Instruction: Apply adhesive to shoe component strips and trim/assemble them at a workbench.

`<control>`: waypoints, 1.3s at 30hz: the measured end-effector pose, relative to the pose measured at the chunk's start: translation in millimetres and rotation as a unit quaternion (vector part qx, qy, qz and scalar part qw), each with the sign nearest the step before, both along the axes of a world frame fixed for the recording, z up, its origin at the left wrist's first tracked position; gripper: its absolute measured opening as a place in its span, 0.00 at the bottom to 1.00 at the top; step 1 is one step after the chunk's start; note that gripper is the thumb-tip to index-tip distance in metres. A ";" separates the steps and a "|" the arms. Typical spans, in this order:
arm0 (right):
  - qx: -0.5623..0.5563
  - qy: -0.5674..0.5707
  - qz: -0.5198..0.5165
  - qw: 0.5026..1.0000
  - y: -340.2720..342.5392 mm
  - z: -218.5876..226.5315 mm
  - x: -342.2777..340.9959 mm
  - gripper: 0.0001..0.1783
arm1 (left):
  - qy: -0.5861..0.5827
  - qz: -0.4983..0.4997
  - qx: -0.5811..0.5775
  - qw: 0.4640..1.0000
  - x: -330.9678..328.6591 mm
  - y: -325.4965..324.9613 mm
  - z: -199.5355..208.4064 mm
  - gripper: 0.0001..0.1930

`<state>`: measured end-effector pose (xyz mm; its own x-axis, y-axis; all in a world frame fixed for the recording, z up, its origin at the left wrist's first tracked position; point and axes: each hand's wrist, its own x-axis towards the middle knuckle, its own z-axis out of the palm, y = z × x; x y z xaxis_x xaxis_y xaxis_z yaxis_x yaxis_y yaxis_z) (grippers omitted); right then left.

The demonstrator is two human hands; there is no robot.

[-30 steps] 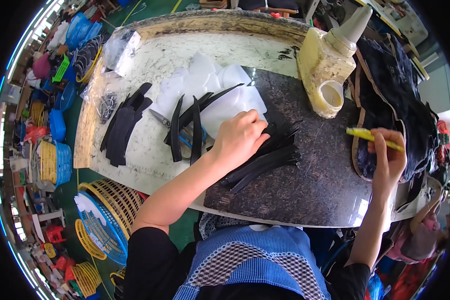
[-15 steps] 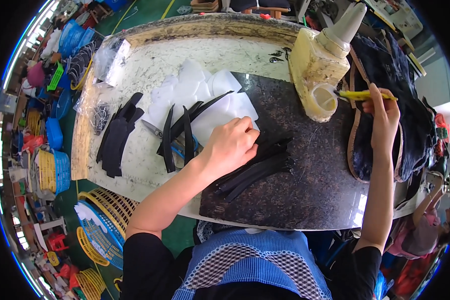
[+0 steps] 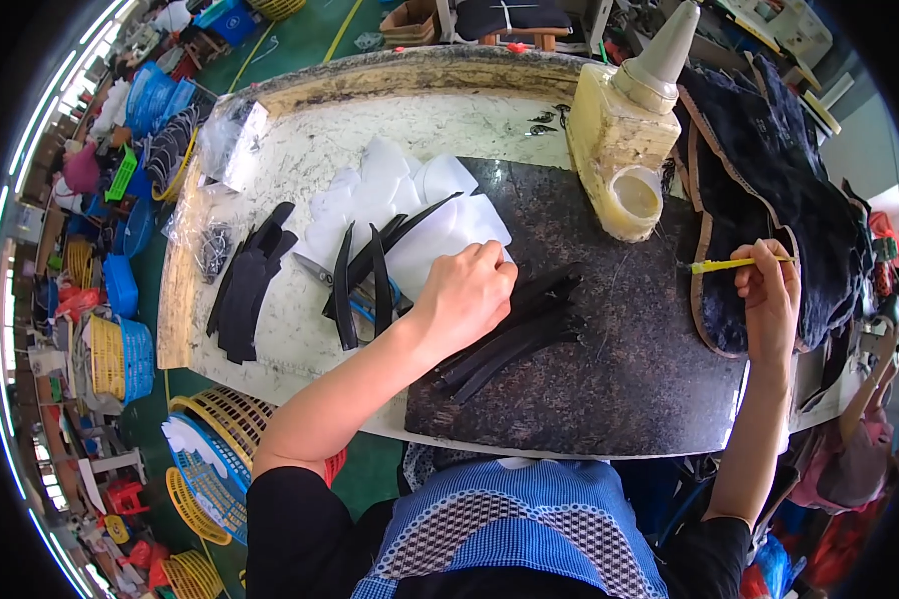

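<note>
Grips a yellow brush (image 3: 724,265) between thumb and fingers of the right hand (image 3: 772,285), pointing its dark tip left, at the near-left edge of the black fabric (image 3: 824,250) and below the cream pot (image 3: 619,130). Curls the left hand (image 3: 466,290) beside the black strips (image 3: 512,351), lying fanned on the left part of the dark slab (image 3: 619,379); cannot tell about any strip between the fingertips. Has white pieces (image 3: 375,190) just beyond that hand, and scissors (image 3: 315,270) partly under other strips to its left, on the table (image 3: 449,110).
</note>
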<state>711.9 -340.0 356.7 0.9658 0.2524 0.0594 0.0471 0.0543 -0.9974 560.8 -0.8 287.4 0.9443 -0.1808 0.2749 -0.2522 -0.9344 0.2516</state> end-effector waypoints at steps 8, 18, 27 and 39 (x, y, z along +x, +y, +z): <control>0.020 0.012 -0.004 1.000 -12.5 -13.5 -23.7 0.10 | 0.067 0.122 -0.315 0.939 1.6 8.0 11.6 0.08; 0.022 -0.022 0.022 0.999 4.4 -8.3 -38.1 0.10 | 0.092 0.007 -0.586 0.805 -32.1 3.6 49.9 0.15; 0.022 -0.023 0.006 0.999 -6.9 -9.7 -44.9 0.10 | -0.028 0.099 -0.204 0.973 -19.2 13.4 16.0 0.13; 0.018 0.002 -0.029 0.999 -11.6 -11.3 -51.1 0.08 | -0.010 -0.009 -0.331 0.944 9.6 -43.2 -8.5 0.11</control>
<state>660.7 -351.6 345.4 0.9789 0.1941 0.0636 0.0471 0.0883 -0.9950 570.5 -44.0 278.9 0.9360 0.0215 0.3513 -0.2773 -0.5697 0.7736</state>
